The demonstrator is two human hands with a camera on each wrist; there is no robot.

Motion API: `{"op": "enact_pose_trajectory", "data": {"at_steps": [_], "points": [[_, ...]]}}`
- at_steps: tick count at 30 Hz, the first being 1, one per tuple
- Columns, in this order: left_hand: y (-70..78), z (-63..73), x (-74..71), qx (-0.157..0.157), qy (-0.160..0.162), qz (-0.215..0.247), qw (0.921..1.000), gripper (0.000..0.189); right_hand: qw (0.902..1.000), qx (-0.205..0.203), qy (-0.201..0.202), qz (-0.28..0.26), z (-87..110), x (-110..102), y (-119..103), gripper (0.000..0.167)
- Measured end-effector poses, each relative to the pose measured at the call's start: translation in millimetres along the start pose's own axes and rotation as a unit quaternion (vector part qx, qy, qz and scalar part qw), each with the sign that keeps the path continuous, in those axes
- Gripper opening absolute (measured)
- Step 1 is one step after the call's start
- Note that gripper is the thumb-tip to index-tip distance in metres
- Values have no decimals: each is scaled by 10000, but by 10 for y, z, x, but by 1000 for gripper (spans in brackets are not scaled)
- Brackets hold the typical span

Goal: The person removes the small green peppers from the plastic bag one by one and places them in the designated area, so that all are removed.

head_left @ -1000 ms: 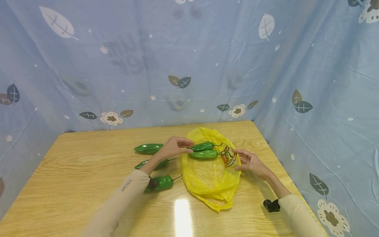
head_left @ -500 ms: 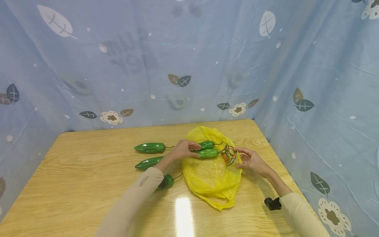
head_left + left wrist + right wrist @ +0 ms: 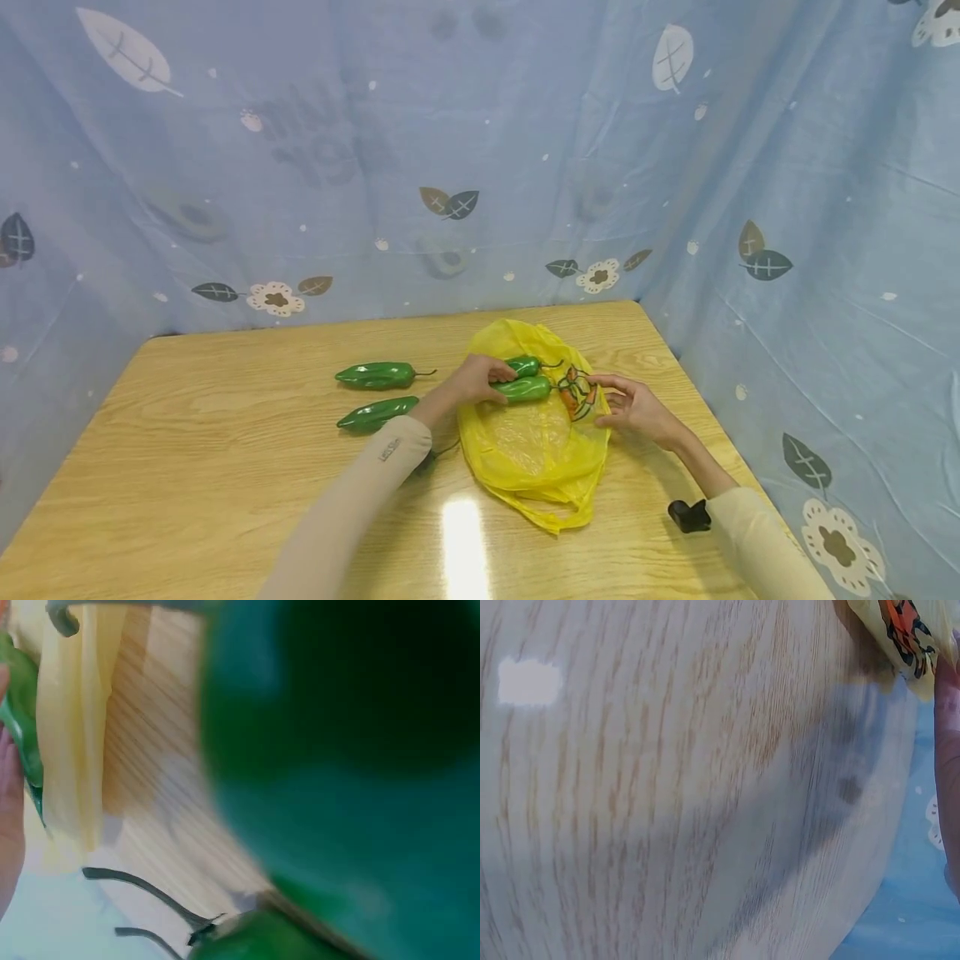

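Observation:
My left hand (image 3: 477,380) grips the nearer of two long green peppers (image 3: 531,389) lying within the outline of a yellow plastic bag (image 3: 525,450). Just behind it lies the second green pepper (image 3: 522,365), partly covered by the fingers. On the bag's right edge, my right hand (image 3: 637,410) holds the plastic between thumb and fingers, beside an orange and green print. Left of the bag are three loose peppers: a far one (image 3: 377,375), a middle one (image 3: 375,414), and a near one (image 3: 424,463) mostly hidden under my left forearm.
The wooden table (image 3: 210,450) ends at blue patterned curtains (image 3: 360,167) behind and at both sides. A small black object (image 3: 689,516) shows beside the right sleeve. In the left wrist view, a large blurred green pepper (image 3: 337,787) fills the right side.
My left hand has moved right, from the left tips of the two peppers onto them, and its fingers have closed on the nearer one. My right hand stays at the bag's edge.

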State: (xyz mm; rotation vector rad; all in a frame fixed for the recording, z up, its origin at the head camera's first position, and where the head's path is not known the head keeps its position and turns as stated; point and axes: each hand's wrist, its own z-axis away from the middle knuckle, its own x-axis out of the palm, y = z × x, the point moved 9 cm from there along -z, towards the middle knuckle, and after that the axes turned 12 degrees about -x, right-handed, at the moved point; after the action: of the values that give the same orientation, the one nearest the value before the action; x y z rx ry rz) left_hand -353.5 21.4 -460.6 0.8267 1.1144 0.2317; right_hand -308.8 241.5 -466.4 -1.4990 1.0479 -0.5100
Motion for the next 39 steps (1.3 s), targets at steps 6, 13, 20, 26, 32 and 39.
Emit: {"op": "enact_pose_trajectory", "data": {"at_steps": [6,13,20,26,32,39], "points": [[82,-4,74,25,-304,-617,9976,52,9998,105,-2,171,-3,-15,24,69],[105,-46,150,-103,-483,-1245,9910,61,9991,295,56,313,8,-38,24,68],[93,-70,169,-344,-443,-1723,9834,57,9993,231,29,277,5,-36,6,69],[107,-53,154,-406,-480,-1861,9805,55,9996,151,43,231,-15,-44,9,74],[116,-49,150,-421,-472,-2044,9768,56,9993,184,88,314,-28,-48,12,78],[168,-55,192,-200,-522,-2279,9721,51,9993,229,171,236,3,-50,12,79]]}}
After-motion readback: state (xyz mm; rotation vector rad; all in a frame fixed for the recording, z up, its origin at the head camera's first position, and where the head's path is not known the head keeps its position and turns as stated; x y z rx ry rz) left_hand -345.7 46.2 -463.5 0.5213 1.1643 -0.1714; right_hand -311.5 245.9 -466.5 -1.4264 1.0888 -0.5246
